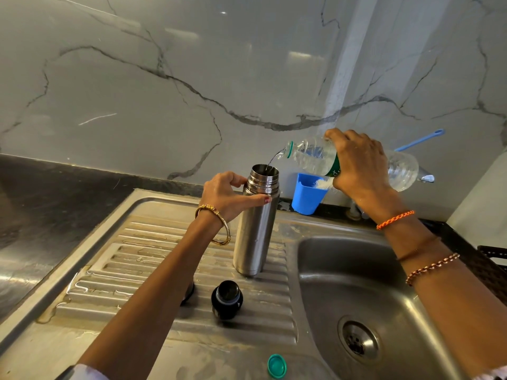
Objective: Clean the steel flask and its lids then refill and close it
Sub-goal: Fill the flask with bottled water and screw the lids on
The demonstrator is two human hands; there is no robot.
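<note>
The steel flask (255,231) stands upright and uncapped on the ribbed drainboard (131,272). My left hand (227,197) grips its upper body just below the threaded neck. My right hand (359,163) holds a clear plastic water bottle (310,157) tipped on its side above the flask, and a thin stream of water runs from its mouth into the flask's opening. A black inner lid (227,298) lies on the drainboard in front of the flask. A second dark lid (188,292) is mostly hidden under my left forearm. The bottle's green cap (277,366) lies near the front edge.
The sink basin (343,272) with its drain (359,342) lies to the right. A blue cup (307,196) holding a brush stands against the marble wall behind the flask. A tap lever (426,177) shows behind the bottle. Dark countertop (41,204) extends left.
</note>
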